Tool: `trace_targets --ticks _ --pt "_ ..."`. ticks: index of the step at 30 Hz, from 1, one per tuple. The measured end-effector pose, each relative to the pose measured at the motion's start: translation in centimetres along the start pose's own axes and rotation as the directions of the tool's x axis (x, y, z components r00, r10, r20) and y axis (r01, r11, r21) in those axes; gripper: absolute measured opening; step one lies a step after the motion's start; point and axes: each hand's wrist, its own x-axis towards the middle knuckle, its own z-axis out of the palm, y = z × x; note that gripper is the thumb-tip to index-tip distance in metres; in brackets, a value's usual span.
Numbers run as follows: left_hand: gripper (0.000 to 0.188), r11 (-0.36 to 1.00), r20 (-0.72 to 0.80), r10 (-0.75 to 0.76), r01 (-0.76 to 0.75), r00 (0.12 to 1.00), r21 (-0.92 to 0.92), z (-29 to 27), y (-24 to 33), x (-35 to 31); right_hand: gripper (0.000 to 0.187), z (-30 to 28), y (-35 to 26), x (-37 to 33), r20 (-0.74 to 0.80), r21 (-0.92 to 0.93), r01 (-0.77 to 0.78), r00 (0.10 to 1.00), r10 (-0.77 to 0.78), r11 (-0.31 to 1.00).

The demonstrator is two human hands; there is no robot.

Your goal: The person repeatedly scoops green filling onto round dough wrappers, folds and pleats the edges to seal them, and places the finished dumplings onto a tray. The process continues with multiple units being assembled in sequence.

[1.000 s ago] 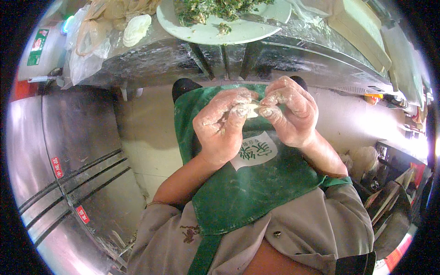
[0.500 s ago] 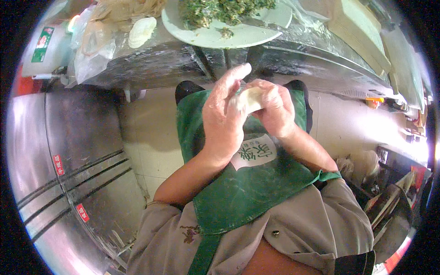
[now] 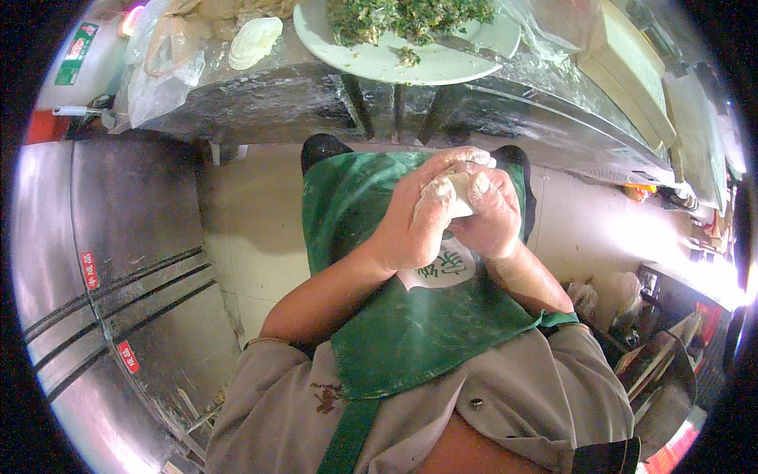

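Observation:
A piece of pale dough [image 3: 463, 205] is held between my two flour-dusted hands, over the green apron [image 3: 410, 340]. My left hand [image 3: 414, 217] wraps round one side of it, thumb on top and fingers curled over the far edge. From the other side my right hand [image 3: 496, 215] closes on the dough, its thumb pressed close to the left one. Most of the dough is hidden by the fingers, so any filling inside cannot be seen. Ahead on the worktop, a pale plate [image 3: 379, 69] carries chopped green filling [image 3: 407, 20], with a small clump near its rim.
Left of the plate, a flat oval of dough [image 3: 256, 44] lies on the floury worktop [image 3: 268, 99] near clear plastic bags [image 3: 170, 75]. A cream-coloured box [image 3: 624, 63] stands at the right. Steel cabinet doors [image 3: 134, 205] are on my left, stacked items [image 3: 663, 363] on my right.
My left hand, earlier with fingers raised, has folded over the dough. Both hands have shifted slightly right and drawn together, thumbs now side by side. The view has turned a little.

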Motion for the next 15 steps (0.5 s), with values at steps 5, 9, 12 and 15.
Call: trace_targets --ticks 5,9,12,15 --pt "0.041 0.999 -0.025 0.026 -0.025 0.999 0.028 0.3 0.5 0.0 0.042 0.5 0.3 -0.4 -0.087 -0.045 0.027 0.996 -0.031 0.999" --pt "0.040 0.988 -0.063 0.048 -0.038 0.997 0.149 0.1 0.5 0.2 0.036 0.2 0.8 0.2 -0.094 -0.269 0.106 0.986 -0.135 0.957" --pt "0.037 0.990 -0.102 0.015 0.000 0.995 0.142 0.1 0.9 0.3 0.034 1.6 1.2 0.9 -0.092 -0.343 0.217 0.961 -0.262 0.914" --pt "0.036 0.995 -0.142 0.021 -0.007 0.990 0.098 0.3 0.5 0.4 0.035 1.9 1.0 1.2 -0.109 -0.196 0.148 0.979 -0.172 0.969"
